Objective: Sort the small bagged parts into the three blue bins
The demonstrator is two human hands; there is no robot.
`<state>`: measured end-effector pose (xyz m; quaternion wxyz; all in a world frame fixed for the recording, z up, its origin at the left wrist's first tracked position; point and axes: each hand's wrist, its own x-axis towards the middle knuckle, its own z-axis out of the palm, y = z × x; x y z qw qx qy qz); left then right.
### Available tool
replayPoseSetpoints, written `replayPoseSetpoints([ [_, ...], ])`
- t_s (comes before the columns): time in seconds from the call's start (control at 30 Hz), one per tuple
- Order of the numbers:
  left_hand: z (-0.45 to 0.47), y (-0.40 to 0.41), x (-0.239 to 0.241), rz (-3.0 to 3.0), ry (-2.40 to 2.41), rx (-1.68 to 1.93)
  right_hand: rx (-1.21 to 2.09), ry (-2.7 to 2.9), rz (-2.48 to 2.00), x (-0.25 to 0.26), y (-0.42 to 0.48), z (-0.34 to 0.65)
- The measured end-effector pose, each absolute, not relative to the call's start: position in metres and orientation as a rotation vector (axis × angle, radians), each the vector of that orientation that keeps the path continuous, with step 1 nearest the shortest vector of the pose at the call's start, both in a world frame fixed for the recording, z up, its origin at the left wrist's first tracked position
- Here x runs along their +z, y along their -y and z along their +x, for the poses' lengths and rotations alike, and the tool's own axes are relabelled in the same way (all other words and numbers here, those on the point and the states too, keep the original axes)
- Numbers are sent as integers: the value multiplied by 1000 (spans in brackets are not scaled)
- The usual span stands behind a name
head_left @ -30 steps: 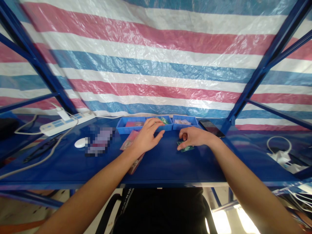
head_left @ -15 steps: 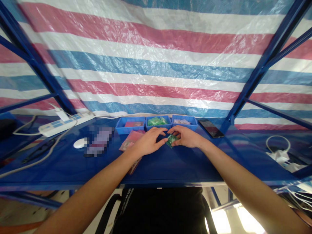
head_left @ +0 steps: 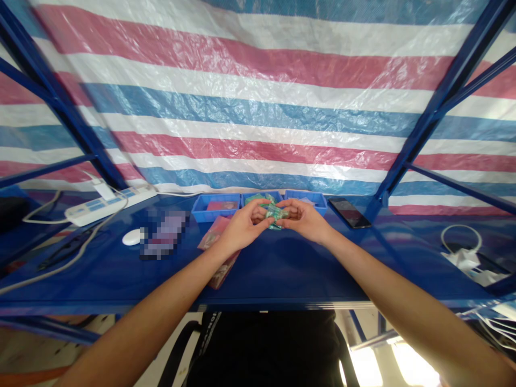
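Between my two hands is a small green plastic packet point(head_left: 275, 216), pinched from both sides just above the blue table. My left hand point(head_left: 249, 221) grips its left side with thumb and fingers. On the other side my right hand point(head_left: 301, 219) pinches the packet the same way. Right behind them stands the middle blue bin point(head_left: 244, 200), partly hidden, with more green packets point(head_left: 258, 198) in it. Pink packets point(head_left: 213, 230) lie on the table by my left wrist, some of them under my forearm.
The left blue bin point(head_left: 197, 213) holds pinkish packets; the right blue bin point(head_left: 322, 200) holds pale ones. A black phone point(head_left: 349, 212) lies to the right. Leftward are a blurred-out purple item point(head_left: 165, 234), a white oval object point(head_left: 132, 237), a power strip point(head_left: 100, 208) and cables.
The green packet has been lifted off the table and moved slightly left. My left hand, earlier apart from it, has closed on it beside my right hand.
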<state>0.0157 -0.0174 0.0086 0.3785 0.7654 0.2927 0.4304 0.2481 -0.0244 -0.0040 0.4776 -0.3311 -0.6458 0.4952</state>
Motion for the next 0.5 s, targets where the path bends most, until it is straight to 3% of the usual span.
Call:
replayPoseSetpoints([
  [0.3, 17, 14, 8, 1909, -716, 1148, 1290, 1409, -780, 1, 26, 243],
  [0.5, 14, 26, 20, 2491, -773, 1266, 1353, 1281, -769, 3, 27, 245],
])
